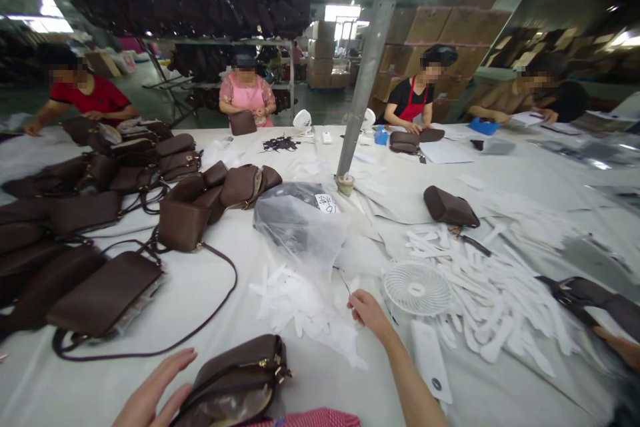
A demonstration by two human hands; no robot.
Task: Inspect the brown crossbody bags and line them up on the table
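Note:
My left hand is at the bottom left with its fingers apart, beside a brown handbag that lies near the table's front edge. The bag has gold zip fittings, and clear plastic shows at its open side. My right hand reaches over the white table, fingers curled in a pinch around the end of a thin dark strip. White paper strips lie in a heap just left of that hand. To its right stands a small white fan.
Brown bags with straps are piled on the left. A plastic-wrapped dark bundle lies mid-table, near a metal post. More white strips and a brown bag are on the right. Several people work around the table.

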